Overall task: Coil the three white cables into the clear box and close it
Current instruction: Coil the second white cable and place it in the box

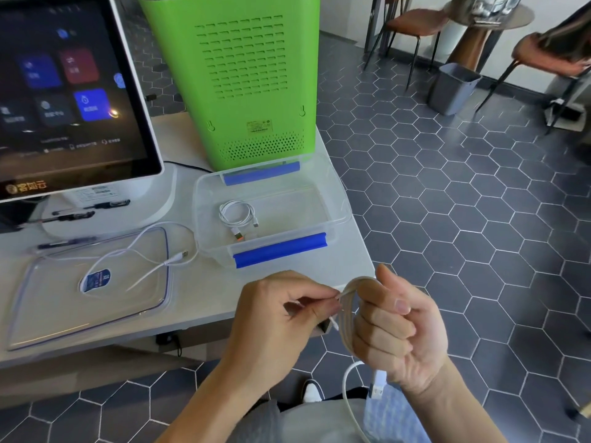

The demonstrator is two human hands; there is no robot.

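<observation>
Inside, the clear box holds one coiled white cable, its plugs lying toward the near wall; the blue clips stand at the near and far rims. Just left of the box, the lid lies flat on the table with a second cable sprawled loose across it. Nearer the person, the right hand is curled around a third cable's coil, while the left hand pinches its end between fingertips.
</observation>
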